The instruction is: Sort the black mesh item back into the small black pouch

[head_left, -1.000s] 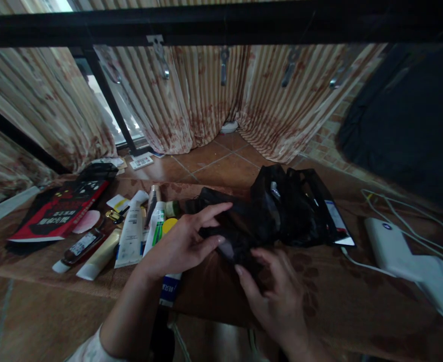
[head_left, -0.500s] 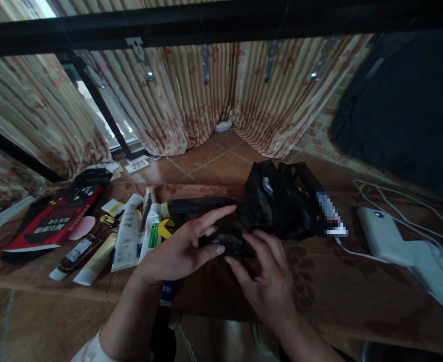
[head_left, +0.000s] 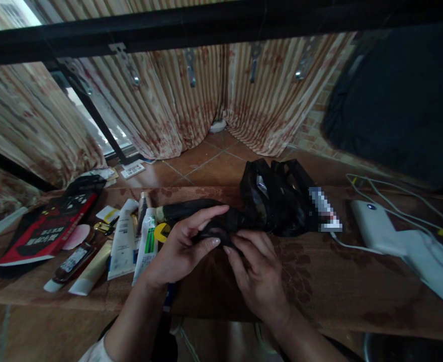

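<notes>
A crumpled black plastic bag (head_left: 277, 201) lies on the brown patterned table (head_left: 357, 286), with one long flap stretched toward me. My left hand (head_left: 181, 246) pinches that flap between thumb and fingers, the forefinger laid along its top. My right hand (head_left: 257, 274) meets it from the right, its fingertips closed on the same black film. Both hands sit near the table's middle, close to the front edge.
Left of my hands lie several tubes (head_left: 123, 241) and a small bottle (head_left: 70, 261), then a red and black book (head_left: 43, 226). A white power bank (head_left: 375, 226) with white cables (head_left: 394, 191) is at the right. Striped curtains (head_left: 191, 115) hang behind; a black bar (head_left: 221, 25) crosses overhead.
Both hands have moved up and away from me along the bag's flap and drawn closer together. My right hand, earlier blurred and lower, now grips the film beside the left.
</notes>
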